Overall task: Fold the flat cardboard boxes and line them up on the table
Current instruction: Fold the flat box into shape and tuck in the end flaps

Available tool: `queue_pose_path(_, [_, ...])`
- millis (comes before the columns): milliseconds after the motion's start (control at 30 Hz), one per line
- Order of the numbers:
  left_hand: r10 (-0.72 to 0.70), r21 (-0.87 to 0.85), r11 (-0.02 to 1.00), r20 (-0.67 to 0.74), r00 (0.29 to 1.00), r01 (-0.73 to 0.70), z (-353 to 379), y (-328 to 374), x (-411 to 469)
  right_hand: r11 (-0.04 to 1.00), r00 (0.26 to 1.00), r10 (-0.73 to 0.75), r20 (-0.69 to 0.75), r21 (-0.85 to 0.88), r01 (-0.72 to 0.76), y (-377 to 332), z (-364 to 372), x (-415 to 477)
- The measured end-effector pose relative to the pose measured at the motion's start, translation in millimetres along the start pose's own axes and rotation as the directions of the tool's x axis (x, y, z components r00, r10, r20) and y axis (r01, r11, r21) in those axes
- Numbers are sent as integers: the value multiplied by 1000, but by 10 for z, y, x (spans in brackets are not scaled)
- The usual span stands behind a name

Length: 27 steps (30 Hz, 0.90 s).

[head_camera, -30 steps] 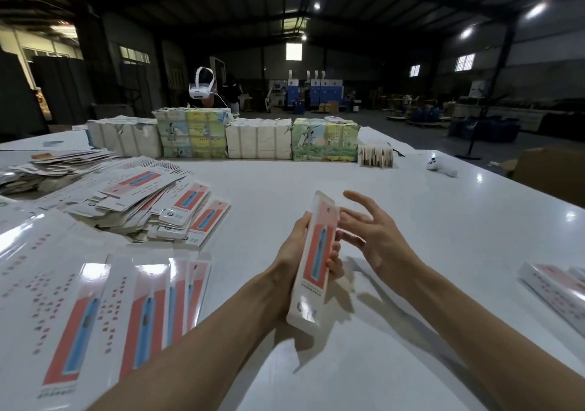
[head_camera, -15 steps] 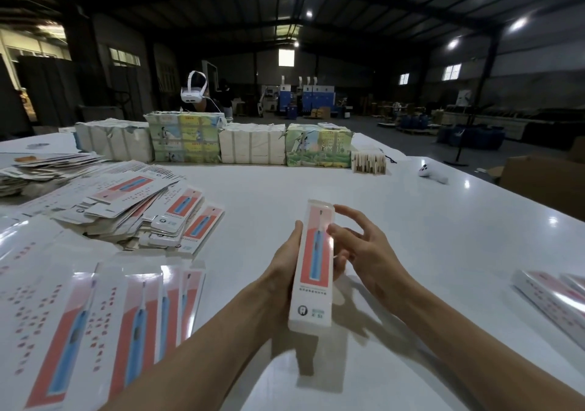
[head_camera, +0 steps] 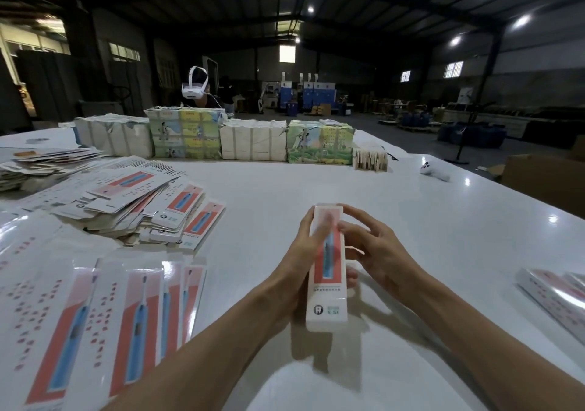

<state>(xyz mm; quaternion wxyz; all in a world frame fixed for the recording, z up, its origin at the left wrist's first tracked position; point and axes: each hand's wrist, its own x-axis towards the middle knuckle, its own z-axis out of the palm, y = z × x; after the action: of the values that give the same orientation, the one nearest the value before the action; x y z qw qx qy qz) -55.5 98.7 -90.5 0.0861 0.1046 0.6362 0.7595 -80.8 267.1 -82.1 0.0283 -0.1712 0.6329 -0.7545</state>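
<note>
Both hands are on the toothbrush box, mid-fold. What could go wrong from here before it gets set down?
1. The box looks held off the table, not resting on it; if the left hand loosens its grip while the right hand works the far end, it may slip or twist.
2. Pressing hard there could crease the card.
3. The finished boxes lie at the right; a hasty set-down could knock them askew.

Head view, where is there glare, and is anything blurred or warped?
Head view: glare spots on the table at right and on the flat boxes at lower left; the top of the held box is motion-blurred; the hall behind is dim; the wide lens stretches the corners.
</note>
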Motion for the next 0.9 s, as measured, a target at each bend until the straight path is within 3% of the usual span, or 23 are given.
queue_pose_path(133, [24,106,994,0,1000,-24,5,-81,54,1000,1000,2,17,-16,-2,-8,-13,-1])
queue_pose_path(400, [-31,151,988,-40,999,37,-48,-94,92,988,997,-15,70,-153,26,0,27,11])
queue_pose_path(633, [-58,287,957,30,998,47,4,-139,89,992,981,-17,-195,-124,-8,49,-75,83])
queue_pose_path(900, [-29,290,957,95,995,0,13,-140,80,978,989,-88,-122,-200,62,-34,-134,62])
